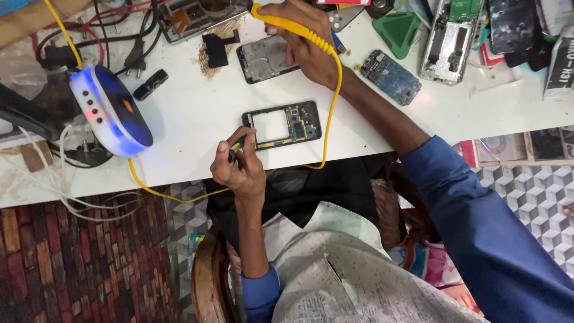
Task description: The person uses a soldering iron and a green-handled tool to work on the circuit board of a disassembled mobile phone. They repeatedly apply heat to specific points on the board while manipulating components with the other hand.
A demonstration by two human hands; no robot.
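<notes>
My left hand [239, 170] grips a thin dark tool, its tip beside the lower left corner of an opened black phone frame [281, 125] with a bare circuit board, lying on the white table [197, 119]. My right hand [305, 42] is raised farther back, closed around a yellow soldering iron handle [287, 25]. Its yellow cord [336, 90] loops down past the phone frame and off the table edge. Under that hand lies a second dark phone shell [263, 58].
A white and blue glowing station [110, 110] stands at the left among black plugs and cables. A blue circuit board [391, 76], a green triangular piece [397, 30] and an opened phone body [448, 42] lie at the back right. A small black block [149, 85] lies left of centre.
</notes>
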